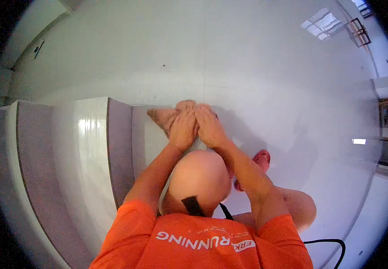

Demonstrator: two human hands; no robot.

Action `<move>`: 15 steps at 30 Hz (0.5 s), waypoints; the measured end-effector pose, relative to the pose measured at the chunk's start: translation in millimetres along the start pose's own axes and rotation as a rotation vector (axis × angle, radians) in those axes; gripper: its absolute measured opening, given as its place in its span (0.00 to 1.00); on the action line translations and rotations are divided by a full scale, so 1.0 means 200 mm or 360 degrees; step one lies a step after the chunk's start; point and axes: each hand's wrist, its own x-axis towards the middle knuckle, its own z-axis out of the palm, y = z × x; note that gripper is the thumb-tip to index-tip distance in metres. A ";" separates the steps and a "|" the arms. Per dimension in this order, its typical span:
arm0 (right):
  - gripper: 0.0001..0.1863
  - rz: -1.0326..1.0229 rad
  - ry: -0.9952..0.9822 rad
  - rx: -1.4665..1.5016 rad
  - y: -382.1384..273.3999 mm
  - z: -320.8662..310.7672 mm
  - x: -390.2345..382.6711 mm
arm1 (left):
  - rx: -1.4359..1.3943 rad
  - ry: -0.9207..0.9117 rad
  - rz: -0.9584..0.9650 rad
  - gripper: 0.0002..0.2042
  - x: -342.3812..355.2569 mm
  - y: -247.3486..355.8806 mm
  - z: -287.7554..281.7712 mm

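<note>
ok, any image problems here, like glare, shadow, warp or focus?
Head view: dark, speckled fisheye rim, with stair edges bowing at left; glare streaks on the step; soft-edged shadow on the pale floor right of the right hand; both the left hand and the cloth look a little soft, so the cloth's weave can't be read.

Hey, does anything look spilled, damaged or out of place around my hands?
Only one small thing: a tiny dark spot ahead of your left hand and the cloth, which stands out against the pale surface. I can't tell whether it's dirt or damage. No spill is apparent.
</note>
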 end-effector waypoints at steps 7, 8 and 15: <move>0.25 -0.0255 -0.1501 0.0165 -0.15 -0.10 0.05 | 0.0019 -0.0538 -0.0027 0.24 -0.62 -0.08 0.00; 0.24 -0.0469 -0.0853 0.0101 -0.02 0.07 -0.09 | 0.0043 -0.0469 0.0056 0.25 -0.62 -0.08 0.02; 0.28 -0.0248 -0.0135 0.0099 -0.07 0.26 -0.05 | 0.0022 -0.0326 0.0011 0.25 -0.38 -0.17 0.05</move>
